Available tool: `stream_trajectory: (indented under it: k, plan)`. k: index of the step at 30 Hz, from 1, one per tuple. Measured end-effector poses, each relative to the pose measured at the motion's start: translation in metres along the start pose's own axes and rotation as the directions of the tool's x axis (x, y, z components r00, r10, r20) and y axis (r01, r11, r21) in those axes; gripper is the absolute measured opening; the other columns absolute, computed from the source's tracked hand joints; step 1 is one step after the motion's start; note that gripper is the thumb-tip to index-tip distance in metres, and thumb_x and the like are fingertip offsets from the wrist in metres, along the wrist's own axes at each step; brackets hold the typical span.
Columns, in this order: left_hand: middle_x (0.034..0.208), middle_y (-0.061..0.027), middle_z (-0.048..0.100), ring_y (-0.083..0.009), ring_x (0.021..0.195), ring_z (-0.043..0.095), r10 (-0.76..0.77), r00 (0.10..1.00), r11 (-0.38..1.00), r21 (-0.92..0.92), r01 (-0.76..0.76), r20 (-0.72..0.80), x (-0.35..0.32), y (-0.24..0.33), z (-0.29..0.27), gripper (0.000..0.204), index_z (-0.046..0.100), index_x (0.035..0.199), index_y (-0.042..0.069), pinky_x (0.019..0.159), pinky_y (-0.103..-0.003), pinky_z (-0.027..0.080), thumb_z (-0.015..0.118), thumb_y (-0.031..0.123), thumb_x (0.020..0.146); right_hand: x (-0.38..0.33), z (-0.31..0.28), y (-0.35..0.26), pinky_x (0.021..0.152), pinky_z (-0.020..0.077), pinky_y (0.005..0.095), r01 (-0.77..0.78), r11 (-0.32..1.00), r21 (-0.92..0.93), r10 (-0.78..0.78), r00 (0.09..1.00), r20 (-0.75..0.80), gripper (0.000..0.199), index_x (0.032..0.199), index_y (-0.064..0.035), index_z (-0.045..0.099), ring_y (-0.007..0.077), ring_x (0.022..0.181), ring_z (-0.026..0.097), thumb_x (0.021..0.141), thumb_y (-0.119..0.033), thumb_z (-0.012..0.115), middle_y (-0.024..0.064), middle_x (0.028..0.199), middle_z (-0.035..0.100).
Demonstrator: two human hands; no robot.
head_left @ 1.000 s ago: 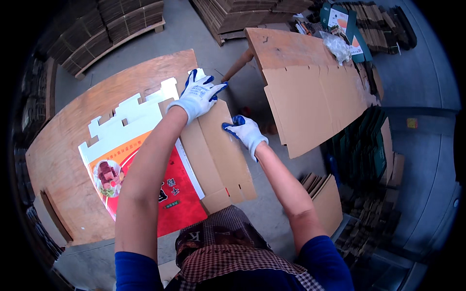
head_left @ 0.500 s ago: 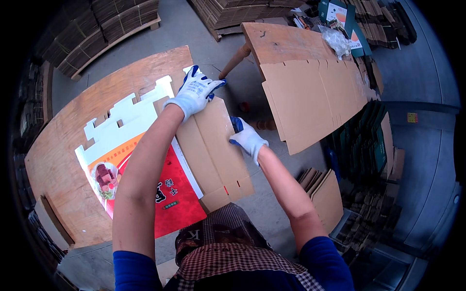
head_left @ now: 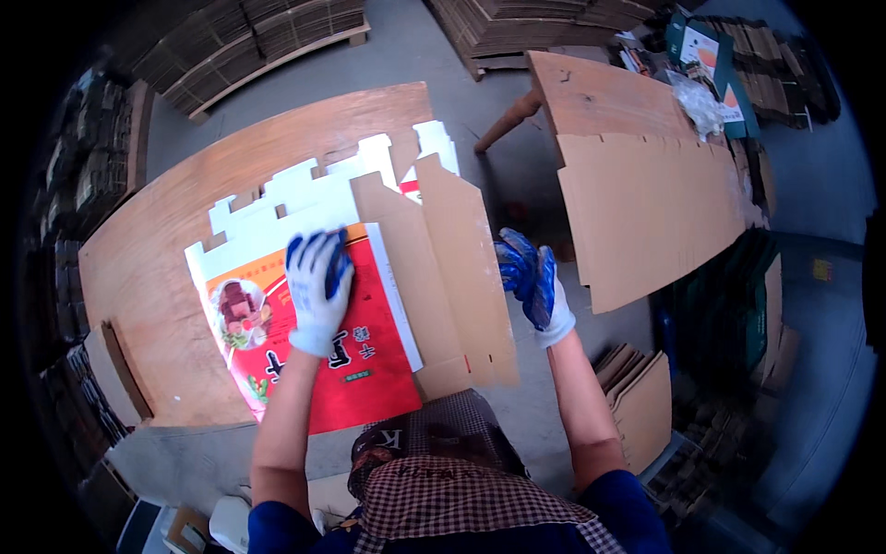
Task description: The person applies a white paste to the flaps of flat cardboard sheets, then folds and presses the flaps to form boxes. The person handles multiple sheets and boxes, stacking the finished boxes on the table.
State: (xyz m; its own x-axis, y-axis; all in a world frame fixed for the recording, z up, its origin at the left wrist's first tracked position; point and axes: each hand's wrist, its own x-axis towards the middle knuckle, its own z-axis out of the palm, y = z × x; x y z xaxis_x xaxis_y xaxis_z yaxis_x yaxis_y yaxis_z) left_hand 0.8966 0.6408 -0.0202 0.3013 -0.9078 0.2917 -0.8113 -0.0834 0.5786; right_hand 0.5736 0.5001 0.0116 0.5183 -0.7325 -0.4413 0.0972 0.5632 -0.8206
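My left hand (head_left: pixel 320 282), in a white glove with blue fingers, lies over a red and orange printed box sheet (head_left: pixel 369 388) with its fingers stretched out. That sheet has white cut-out flaps (head_left: pixel 309 196) along its far side. On its right, a creased brown cardboard blank (head_left: pixel 452 277) overlaps it and juts past the table edge. My right hand (head_left: pixel 535 282), gloved alike, is just beyond the cardboard's right edge, blue palm side showing and fingers apart. Nothing shows in its grip; whether a fingertip touches the cardboard I cannot tell.
The wooden table (head_left: pixel 138 277) is under the sheets. A second table (head_left: pixel 600 92) at the right bears a large brown cardboard sheet (head_left: pixel 646 212) and a clear plastic bag (head_left: pixel 697 103). Folded cardboard (head_left: pixel 641 406) stands on the floor at lower right. Pallets of stacked cardboard (head_left: pixel 258 46) stand behind.
My left hand has left the cardboard's far end and come nearer and left onto the red sheet. My right hand has come off the cardboard's right edge and opened. The view has shifted.
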Motion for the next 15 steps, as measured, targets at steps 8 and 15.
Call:
stream_trajectory:
  k: [8,15]
  plan:
    - [0.146,-0.0112,0.051,-0.0336,0.142,0.039,-0.055,0.991,0.985,0.167,0.034,0.122,-0.042,0.0,0.006,0.054,0.058,0.137,0.013,0.121,-0.054,0.019,0.068,0.017,0.085,0.005,0.092,0.023,0.108,0.0416,0.042,0.494,0.396,-0.774,-0.187,0.869,0.458,0.065,0.146,0.001,0.044,0.0369,0.125,0.054,0.089,-0.025,0.062,0.0212,0.142,0.053]
    - [0.142,-0.0102,0.054,-0.0327,0.139,0.042,-0.089,0.991,0.989,0.126,0.076,0.1,-0.039,-0.001,0.01,0.052,0.057,0.138,0.013,0.121,-0.054,0.02,0.066,0.014,0.086,0.031,0.121,0.059,0.099,0.0451,0.0446,0.479,0.19,-0.857,-0.169,0.876,0.452,0.066,0.144,-0.0002,0.047,0.038,0.112,0.057,0.092,-0.039,0.059,0.0227,0.128,0.06]
